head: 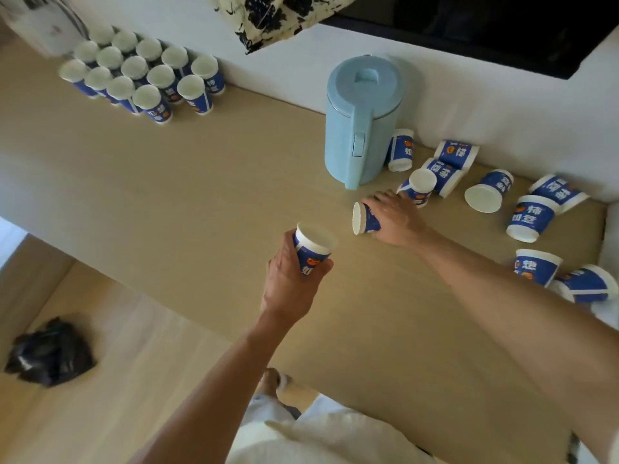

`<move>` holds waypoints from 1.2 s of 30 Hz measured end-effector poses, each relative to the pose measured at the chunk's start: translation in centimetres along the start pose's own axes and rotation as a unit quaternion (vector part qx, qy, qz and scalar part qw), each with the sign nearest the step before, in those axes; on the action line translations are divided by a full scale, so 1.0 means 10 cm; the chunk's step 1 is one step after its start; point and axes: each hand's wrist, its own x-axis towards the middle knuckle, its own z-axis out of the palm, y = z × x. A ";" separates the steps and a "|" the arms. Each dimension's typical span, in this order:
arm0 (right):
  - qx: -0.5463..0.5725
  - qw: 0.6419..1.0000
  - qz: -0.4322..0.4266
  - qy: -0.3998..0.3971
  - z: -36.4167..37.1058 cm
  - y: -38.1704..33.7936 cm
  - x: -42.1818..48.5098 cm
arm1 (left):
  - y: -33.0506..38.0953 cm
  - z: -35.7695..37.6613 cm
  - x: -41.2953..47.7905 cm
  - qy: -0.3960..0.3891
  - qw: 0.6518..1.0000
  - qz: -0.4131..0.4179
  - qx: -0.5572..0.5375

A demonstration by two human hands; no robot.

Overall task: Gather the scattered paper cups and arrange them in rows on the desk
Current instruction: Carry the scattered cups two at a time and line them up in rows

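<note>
Mid-gather: left hand point(288, 279) grips one cup point(313, 251), right hand point(395, 217) clasps another point(365, 221) on its side; next, carry both to the rows point(140, 72).

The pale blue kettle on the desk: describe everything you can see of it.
The pale blue kettle stands upright on the tan desk, close to the white wall. Its body looks like matte plastic; the round lid is shut, and a broad handle with a small switch runs down the camera-facing side. A fallen paper cup lies by its base, partly hidden behind it; whether they touch is unclear. The left hand and right hand are clear of it.
</note>
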 end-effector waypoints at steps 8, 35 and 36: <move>0.431 0.879 0.193 0.072 -0.09 -0.61 -0.51 | 0.04 -0.23 -0.03 0.085 0.996 -0.006 -0.014; 0.656 0.707 0.076 0.252 -1.73 -3.68 -0.13 | -0.79 -3.07 -0.27 0.233 0.958 0.031 -0.163; 0.659 0.705 0.073 0.250 -1.73 -3.80 -0.07 | -0.85 -3.18 -0.26 0.235 0.957 0.034 -0.164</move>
